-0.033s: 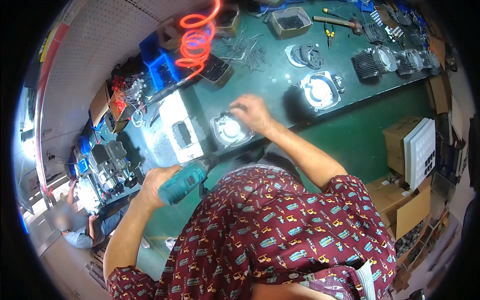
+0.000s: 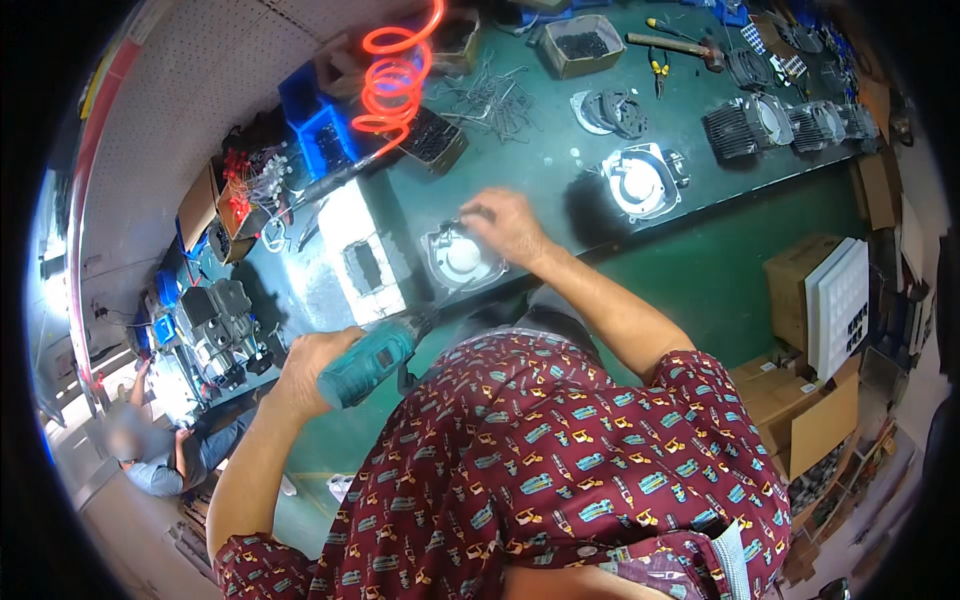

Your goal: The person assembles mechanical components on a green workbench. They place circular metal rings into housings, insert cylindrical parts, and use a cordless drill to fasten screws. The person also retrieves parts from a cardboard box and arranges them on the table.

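Observation:
My left hand (image 2: 308, 368) is wrapped round a teal cordless drill (image 2: 368, 368), held in front of the bench's near edge. The drill's black front end points toward the round metal housing (image 2: 463, 262) lying on the bench. Above that housing's far right side is my right hand (image 2: 512, 228), fingers curled together near its rim. What those fingertips hold, if anything, is too small to make out. Left of the housing lies a white block (image 2: 345, 225) with a rectangular opening. A second, brightly lit metal housing (image 2: 640, 182) sits farther right.
Finned metal parts (image 2: 738, 128) line the right of the green bench (image 2: 540, 110). A hammer (image 2: 680, 44), pliers (image 2: 659, 72) and a box of small dark parts (image 2: 580, 45) lie at the back. An orange coiled hose (image 2: 390, 90) hangs overhead. Another person (image 2: 165, 455) works at far left.

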Action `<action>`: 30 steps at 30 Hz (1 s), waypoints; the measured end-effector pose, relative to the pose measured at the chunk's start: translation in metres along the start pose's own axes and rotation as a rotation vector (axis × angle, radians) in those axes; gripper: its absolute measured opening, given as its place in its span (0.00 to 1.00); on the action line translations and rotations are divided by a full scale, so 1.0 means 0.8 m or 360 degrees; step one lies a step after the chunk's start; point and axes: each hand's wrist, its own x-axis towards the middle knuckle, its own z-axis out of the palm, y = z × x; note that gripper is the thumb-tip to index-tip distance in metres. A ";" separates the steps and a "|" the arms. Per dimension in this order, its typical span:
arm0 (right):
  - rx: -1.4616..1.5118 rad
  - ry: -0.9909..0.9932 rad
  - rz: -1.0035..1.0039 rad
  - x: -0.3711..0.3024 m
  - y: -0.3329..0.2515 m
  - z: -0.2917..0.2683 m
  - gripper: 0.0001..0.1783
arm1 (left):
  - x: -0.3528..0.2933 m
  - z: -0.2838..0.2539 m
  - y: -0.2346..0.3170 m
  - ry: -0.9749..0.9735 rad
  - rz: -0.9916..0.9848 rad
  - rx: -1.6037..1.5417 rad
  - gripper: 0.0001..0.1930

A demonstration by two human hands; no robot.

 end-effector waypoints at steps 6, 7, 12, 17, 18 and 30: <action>0.0208 0.0005 0.0252 0.010 -0.014 0.006 0.10 | -0.008 -0.014 0.023 0.0060 -0.0023 0.0031 0.20; 0.0235 0.0018 0.0281 0.010 -0.015 0.008 0.10 | -0.012 -0.011 0.020 0.0119 0.0016 0.0004 0.20; 0.0149 0.0129 0.0172 0.008 -0.020 0.016 0.08 | -0.036 0.005 0.003 0.0307 0.0071 -0.0218 0.19; 0.0345 0.0220 0.0393 0.005 -0.035 0.016 0.10 | -0.046 0.016 0.000 0.0597 0.0275 -0.0224 0.14; 0.0437 0.0255 0.0524 0.004 -0.039 0.009 0.11 | -0.048 0.020 -0.004 0.0608 0.0245 -0.0255 0.13; 0.0791 0.0346 0.0903 -0.012 -0.096 -0.046 0.17 | -0.063 0.055 0.005 0.0638 -0.0271 -0.1190 0.18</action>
